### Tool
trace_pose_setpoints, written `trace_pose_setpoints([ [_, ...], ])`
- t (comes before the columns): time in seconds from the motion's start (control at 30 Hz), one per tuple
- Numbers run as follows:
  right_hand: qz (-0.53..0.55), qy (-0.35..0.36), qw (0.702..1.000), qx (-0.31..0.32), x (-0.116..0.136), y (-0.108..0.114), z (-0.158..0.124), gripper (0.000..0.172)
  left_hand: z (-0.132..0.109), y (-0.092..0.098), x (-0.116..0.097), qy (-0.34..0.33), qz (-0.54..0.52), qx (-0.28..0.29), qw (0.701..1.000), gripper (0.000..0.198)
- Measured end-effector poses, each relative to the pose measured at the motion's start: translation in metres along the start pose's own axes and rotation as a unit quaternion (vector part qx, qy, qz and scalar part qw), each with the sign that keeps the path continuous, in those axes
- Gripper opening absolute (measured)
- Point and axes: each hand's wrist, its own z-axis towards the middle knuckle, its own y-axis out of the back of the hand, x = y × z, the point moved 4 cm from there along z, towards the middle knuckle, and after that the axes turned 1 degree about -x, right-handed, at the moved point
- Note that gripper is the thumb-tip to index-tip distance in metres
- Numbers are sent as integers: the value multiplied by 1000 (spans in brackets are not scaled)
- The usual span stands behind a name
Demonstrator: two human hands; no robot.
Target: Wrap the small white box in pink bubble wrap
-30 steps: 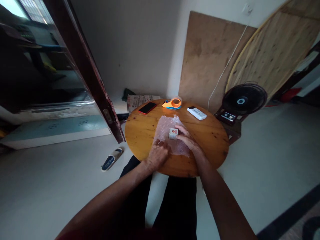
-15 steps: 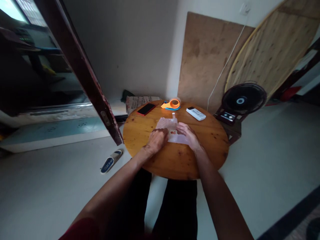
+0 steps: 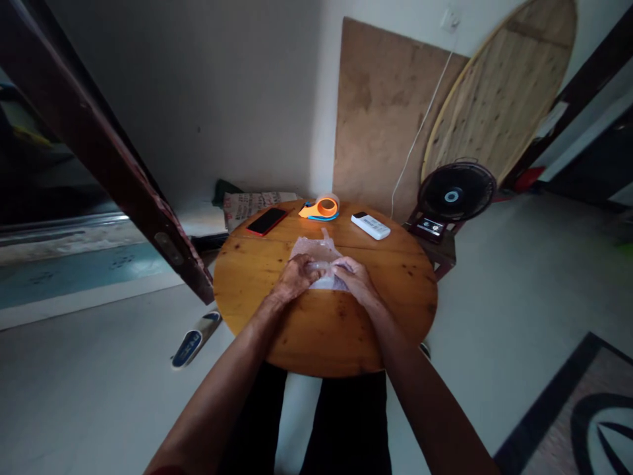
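Note:
A sheet of clear bubble wrap lies on the round wooden table, with a small strip sticking up at its far edge. My left hand has its fingers curled on the left side of a folded part of the wrap. Opposite it, my right hand pinches the same fold between thumb and fingers. The two hands are a short gap apart. Whatever lies inside the wrap cannot be made out under the fold.
Along the table's far side lie a phone with a red edge, an orange tape dispenser and a white device with a dark end. A black fan stands at the right. One slipper is on the floor.
Both hands now grip a raised fold of the bubble wrap. The small item with an orange mark that showed between them is covered. My view has shifted to the right.

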Motion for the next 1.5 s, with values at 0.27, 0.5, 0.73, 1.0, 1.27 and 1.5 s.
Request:
trace_pose_setpoints([
  [0.27, -14, -8, 1000, -23, 1, 2, 1, 22, 1, -5, 3, -21, -39, 19, 999, 25],
  [0.5, -40, -20, 999, -28, 9, 2, -6, 26, -2, -6, 8, 11, -79, 27, 996, 25],
  [0.73, -67, -26, 997, -22, 4, 1, -5, 21, -5, -5, 6, 22, -61, 28, 997, 26],
  [1.0, -67, 97, 993, -18, 15, -1, -6, 15, -8, -6, 2, 23, -79, 33, 996, 29],
  [1.27, -142, 230, 962, 44, 33, -7, -17, 15, -8, -5, 3, 18, -85, 19, 996, 34],
  [1.5, -221, 292, 930, -45, 38, -3, -21, 24, -8, -6, 2, 23, -96, 22, 995, 28],
])
